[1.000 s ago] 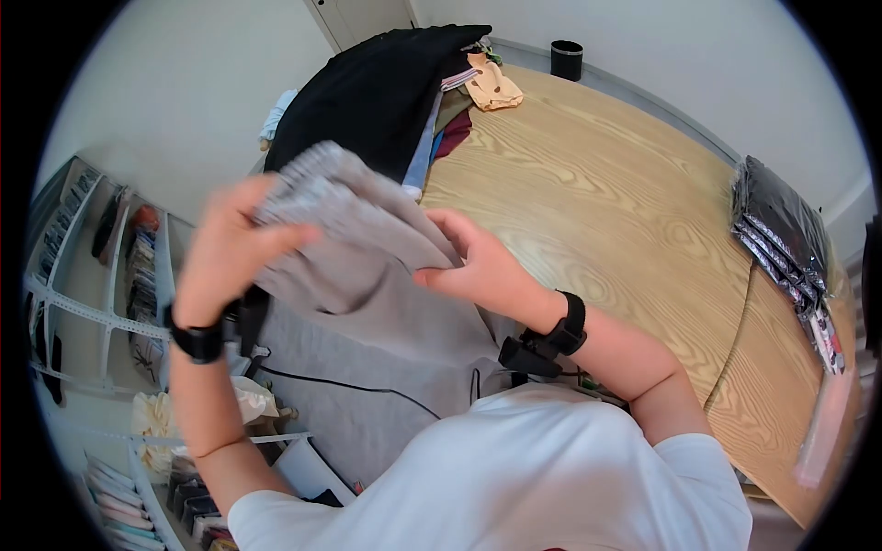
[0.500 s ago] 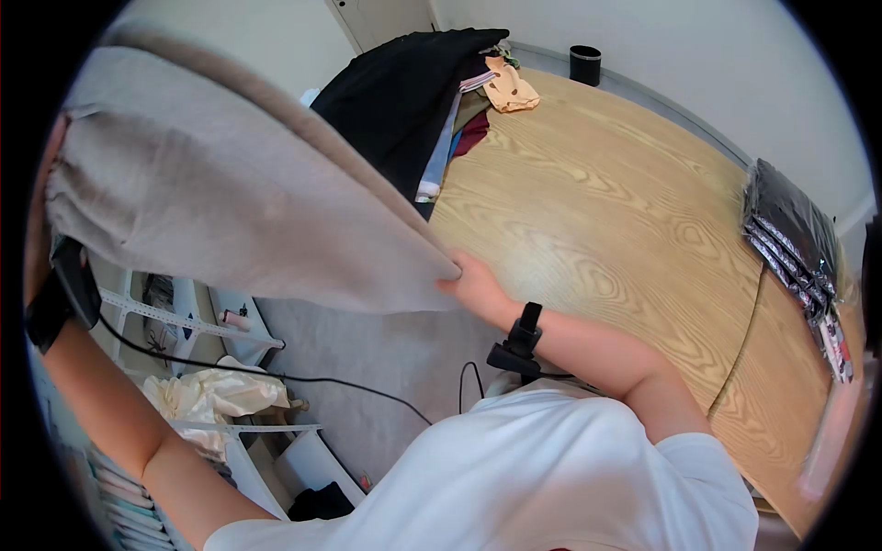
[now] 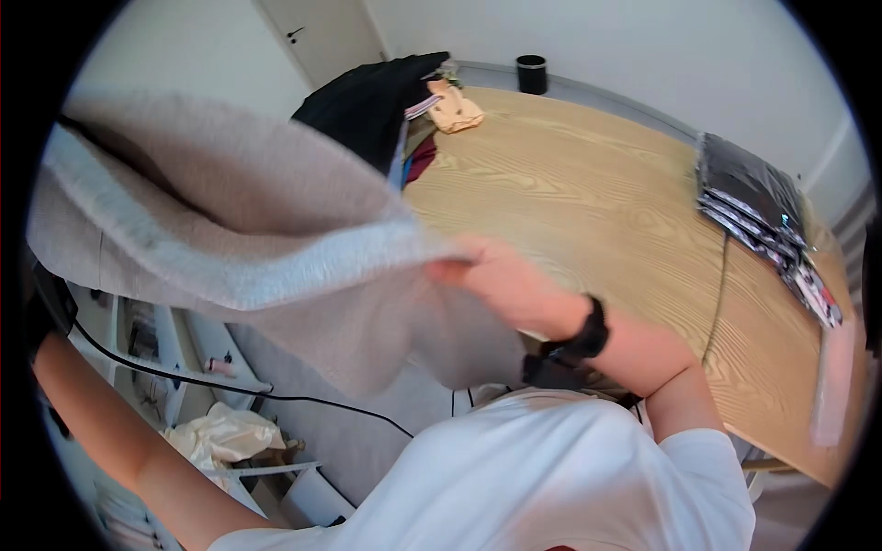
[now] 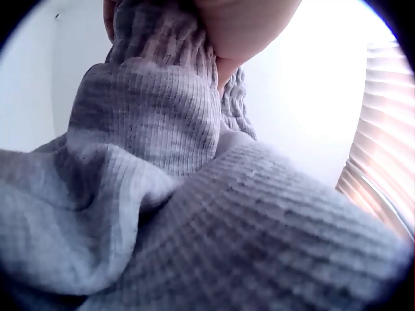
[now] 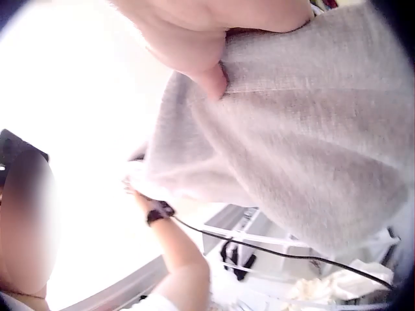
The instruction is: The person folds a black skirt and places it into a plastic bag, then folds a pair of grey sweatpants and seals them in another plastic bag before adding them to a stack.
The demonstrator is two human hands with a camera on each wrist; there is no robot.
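Note:
A soft grey ribbed garment (image 3: 303, 303) spreads from the left edge of the head view to its middle, held up in the air. My right hand (image 3: 505, 280) pinches it at an edge, and the thumb (image 5: 213, 81) presses on the cloth in the right wrist view. My left arm reaches far out to the left; in the head view that hand is hidden. The left wrist view has my left hand (image 4: 253, 26) gripping the garment's gathered elastic band (image 4: 162, 39), with the ribbed cloth hanging loosely in folds beneath.
A wooden table (image 3: 570, 202) lies to the right. On it are a black cloth (image 3: 367, 110) over a clothes pile, a peach cloth (image 3: 455, 110) and dark plastic-wrapped packages (image 3: 749, 188). A black bin (image 3: 531, 75) stands beyond. Shelves and a black cable (image 3: 303, 398) are lower left.
My left hand has swung out to the left from near the right hand, stretching the garment between them. The garment has since billowed open, and the right hand has shifted slightly.

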